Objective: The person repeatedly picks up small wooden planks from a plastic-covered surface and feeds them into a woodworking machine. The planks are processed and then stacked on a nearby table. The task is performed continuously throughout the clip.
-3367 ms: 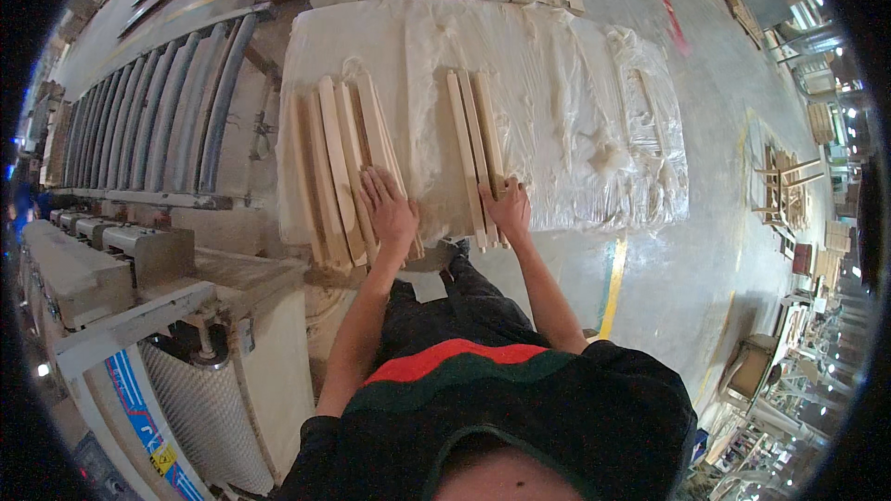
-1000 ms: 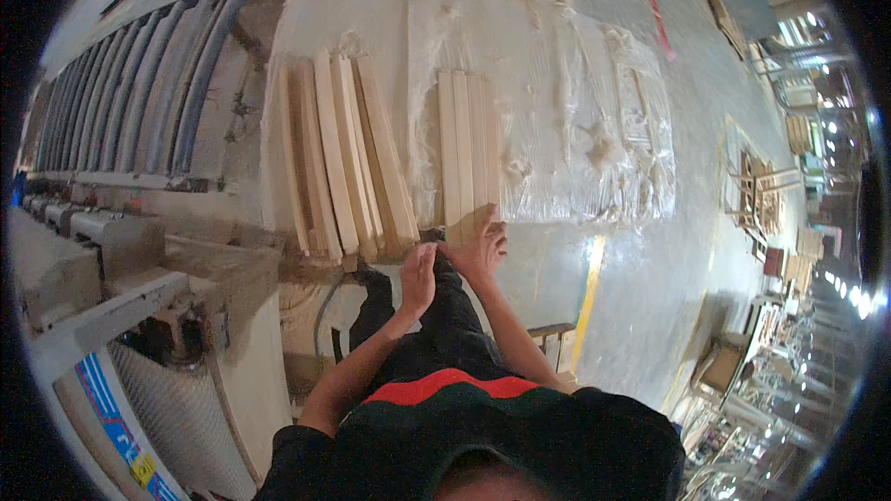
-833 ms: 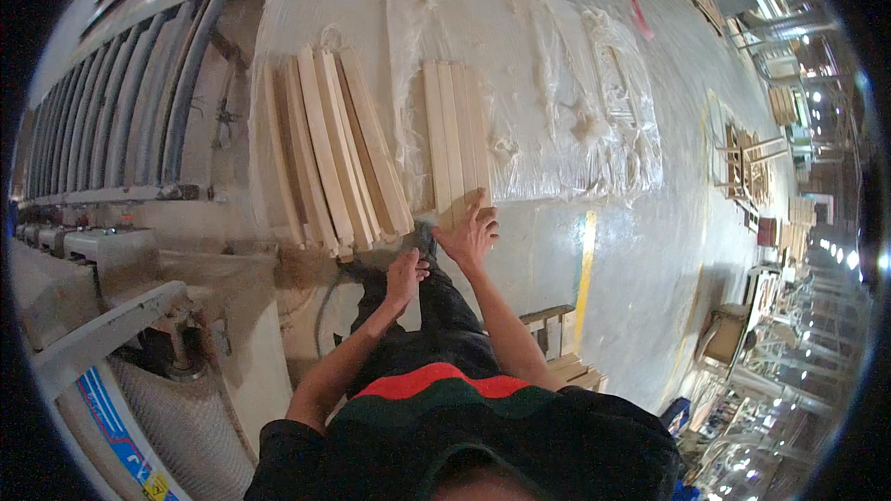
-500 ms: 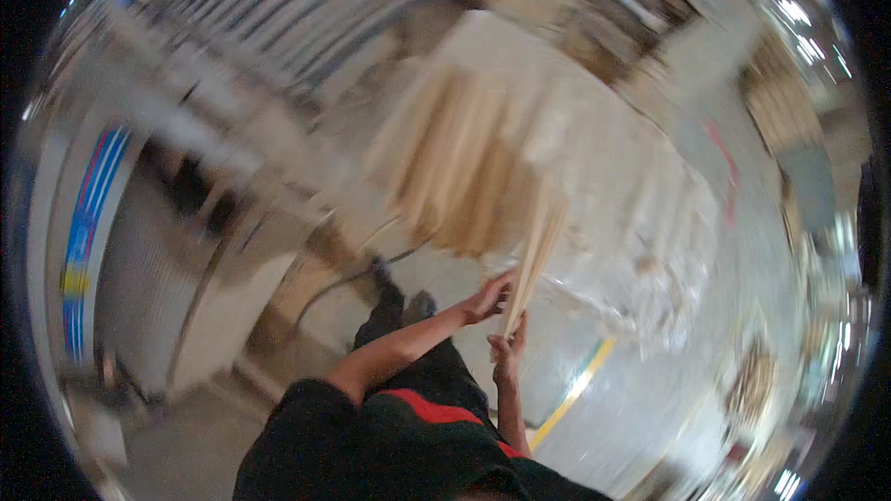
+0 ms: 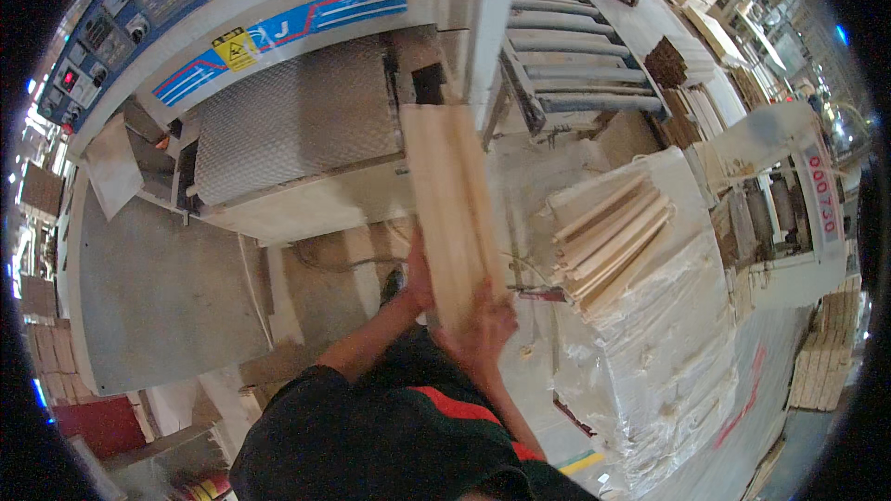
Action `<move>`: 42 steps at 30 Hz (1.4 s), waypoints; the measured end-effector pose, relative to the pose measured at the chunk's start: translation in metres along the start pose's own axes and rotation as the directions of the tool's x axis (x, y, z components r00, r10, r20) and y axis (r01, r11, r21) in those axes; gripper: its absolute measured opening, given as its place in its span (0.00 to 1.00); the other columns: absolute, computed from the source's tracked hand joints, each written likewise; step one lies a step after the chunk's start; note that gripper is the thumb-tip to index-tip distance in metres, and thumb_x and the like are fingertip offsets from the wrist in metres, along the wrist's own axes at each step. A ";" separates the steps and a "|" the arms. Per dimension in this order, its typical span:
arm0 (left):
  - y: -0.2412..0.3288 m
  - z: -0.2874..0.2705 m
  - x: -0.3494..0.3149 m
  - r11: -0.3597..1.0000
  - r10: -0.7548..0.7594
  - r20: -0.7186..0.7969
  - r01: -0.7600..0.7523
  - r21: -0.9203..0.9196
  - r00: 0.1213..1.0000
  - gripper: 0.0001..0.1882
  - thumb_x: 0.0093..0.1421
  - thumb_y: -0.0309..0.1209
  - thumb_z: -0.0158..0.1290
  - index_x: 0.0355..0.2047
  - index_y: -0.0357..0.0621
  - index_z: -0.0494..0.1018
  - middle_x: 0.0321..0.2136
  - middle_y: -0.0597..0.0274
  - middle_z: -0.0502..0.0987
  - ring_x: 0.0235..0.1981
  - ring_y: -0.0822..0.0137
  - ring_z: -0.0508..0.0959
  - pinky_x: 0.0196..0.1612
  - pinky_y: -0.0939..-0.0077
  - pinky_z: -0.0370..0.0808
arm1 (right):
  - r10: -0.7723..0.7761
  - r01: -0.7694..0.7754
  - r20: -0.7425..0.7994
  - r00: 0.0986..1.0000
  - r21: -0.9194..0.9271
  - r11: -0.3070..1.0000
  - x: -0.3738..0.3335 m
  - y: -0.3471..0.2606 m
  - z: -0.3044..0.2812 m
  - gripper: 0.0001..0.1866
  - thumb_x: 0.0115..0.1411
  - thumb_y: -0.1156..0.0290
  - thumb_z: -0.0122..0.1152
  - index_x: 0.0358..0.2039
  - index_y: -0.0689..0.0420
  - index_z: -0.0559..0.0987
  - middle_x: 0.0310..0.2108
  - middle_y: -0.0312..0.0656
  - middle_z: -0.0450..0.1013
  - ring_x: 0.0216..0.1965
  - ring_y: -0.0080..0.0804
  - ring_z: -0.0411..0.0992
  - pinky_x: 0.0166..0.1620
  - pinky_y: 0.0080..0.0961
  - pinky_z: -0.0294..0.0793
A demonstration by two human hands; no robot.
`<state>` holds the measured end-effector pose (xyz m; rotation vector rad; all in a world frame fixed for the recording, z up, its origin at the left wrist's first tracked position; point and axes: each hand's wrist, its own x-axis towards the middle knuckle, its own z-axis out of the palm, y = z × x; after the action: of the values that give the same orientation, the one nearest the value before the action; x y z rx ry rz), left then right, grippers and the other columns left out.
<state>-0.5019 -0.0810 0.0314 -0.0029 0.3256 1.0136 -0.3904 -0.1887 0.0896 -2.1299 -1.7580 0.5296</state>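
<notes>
Forearms [image 5: 369, 340] stretched forward, my left hand [image 5: 420, 280] clasps the left edge and my right hand [image 5: 486, 327] the near end of long, pale, brown-streaked wooden strips [image 5: 445, 190].

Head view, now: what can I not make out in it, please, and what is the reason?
All in the head view:
- Left hand: its fingertips, hidden by the held boards.
- Held boards: their exact count, lost in blur.
- Right hand: separate finger outlines, blurred.
- Plastic wrap: what lies beneath, hidden by its cloudy layers.
- Roller conveyor: one end, cut off by the top edge.
</notes>
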 end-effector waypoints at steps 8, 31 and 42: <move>0.216 -0.052 0.041 0.944 0.230 -0.099 -0.197 0.263 0.968 0.51 0.56 0.71 0.35 0.63 0.39 0.54 0.58 0.43 0.64 0.55 0.47 0.68 0.60 0.55 0.63 | -0.023 0.020 -0.027 0.999 -0.083 0.996 0.128 -0.179 0.106 0.63 0.34 0.46 0.71 0.67 0.53 0.48 0.57 0.75 0.49 0.51 0.69 0.58 0.51 0.60 0.57; 0.291 -0.101 0.039 0.930 0.121 0.125 -0.069 -0.362 0.985 0.38 0.65 0.55 0.32 0.64 0.35 0.51 0.63 0.46 0.57 0.64 0.50 0.58 0.67 0.50 0.49 | 0.042 -0.037 0.080 0.996 -0.057 0.998 0.291 -0.305 0.199 0.63 0.37 0.47 0.73 0.67 0.55 0.47 0.62 0.70 0.46 0.64 0.67 0.45 0.60 0.63 0.50; 0.305 -0.065 0.053 0.941 0.103 -0.338 -0.202 -0.271 0.935 0.44 0.62 0.59 0.35 0.64 0.33 0.47 0.64 0.45 0.54 0.63 0.47 0.57 0.65 0.53 0.54 | -0.043 0.047 -0.042 0.998 0.081 0.996 0.313 -0.299 0.204 0.62 0.40 0.43 0.70 0.66 0.60 0.47 0.63 0.66 0.47 0.63 0.69 0.46 0.61 0.64 0.48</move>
<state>-0.7483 0.1155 0.0001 -0.4301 0.4694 1.2139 -0.6921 0.1779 0.0290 -2.0270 -1.7281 0.5334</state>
